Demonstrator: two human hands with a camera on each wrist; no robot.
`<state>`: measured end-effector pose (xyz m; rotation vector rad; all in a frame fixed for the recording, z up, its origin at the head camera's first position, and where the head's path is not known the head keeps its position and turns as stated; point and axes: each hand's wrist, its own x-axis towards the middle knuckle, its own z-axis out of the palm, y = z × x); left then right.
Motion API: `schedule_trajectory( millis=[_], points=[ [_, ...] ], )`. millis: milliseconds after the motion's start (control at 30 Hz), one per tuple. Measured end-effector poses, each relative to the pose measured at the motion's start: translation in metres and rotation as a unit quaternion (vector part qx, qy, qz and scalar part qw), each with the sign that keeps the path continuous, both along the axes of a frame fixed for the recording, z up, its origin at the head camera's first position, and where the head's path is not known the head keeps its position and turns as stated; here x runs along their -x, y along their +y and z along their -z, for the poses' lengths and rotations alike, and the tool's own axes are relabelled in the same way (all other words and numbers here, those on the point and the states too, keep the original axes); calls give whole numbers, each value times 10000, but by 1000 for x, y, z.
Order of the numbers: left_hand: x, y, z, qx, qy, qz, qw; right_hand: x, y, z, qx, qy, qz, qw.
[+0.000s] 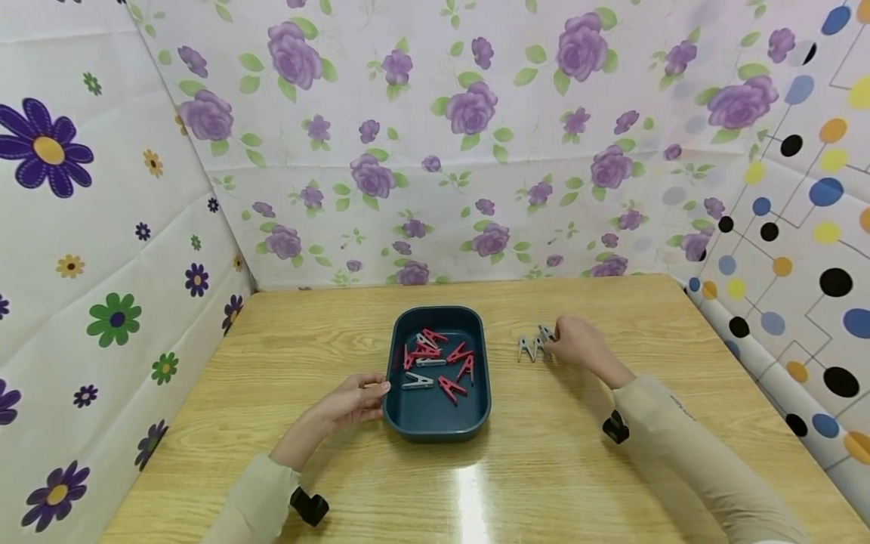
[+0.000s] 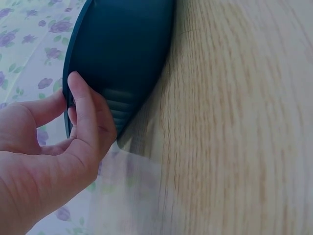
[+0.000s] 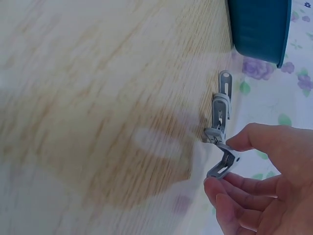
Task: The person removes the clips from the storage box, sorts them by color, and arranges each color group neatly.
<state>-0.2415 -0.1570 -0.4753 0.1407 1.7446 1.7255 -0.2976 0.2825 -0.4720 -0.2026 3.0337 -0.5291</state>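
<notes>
1. Far left, a flower-print cloth [image 1: 115, 317] borders the worktop [image 1: 306, 340]; the frame cuts it off.
2. The left hand [image 1: 350, 403] has a narrow grip, thumb and fingers pinching the tray's left rim. Its sleeve [image 1: 251, 499] runs out of frame.
3. The dark tray [image 1: 435, 419] sits mid-worktop, holding red clothespins [image 1: 448, 385] and grey clothespins [image 1: 431, 363]. Several overlap, so an exact count is hard; the left wrist view shows only the tray's outer wall.
4. Right of the tray, a few loose clothespins [image 1: 523, 344], also grey, stand close together, crowding the right hand.
5. The right hand [image 1: 581, 347] has its grip on 1 pinched clothespin [image 3: 227, 163], partly hidden by fingers.
6. Far right, a dotted cloth [image 1: 782, 302] is cut off too.
</notes>
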Motion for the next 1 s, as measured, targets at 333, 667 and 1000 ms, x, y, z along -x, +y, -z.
schedule_trajectory(
  millis=[333, 667, 1000],
  points=[
    [0, 0, 1, 27, -24, -25, 10000, -4, 1, 2, -70, 83, 167, 9998],
    [0, 0, 0, 54, -3, -36, 10000, -7, 2, 6, -287, 180, 255, 9991],
    [-1, 1, 1, 47, 77, 27, 10000, -11, 0, 4, -308, 152, 184, 9992]
  ],
)
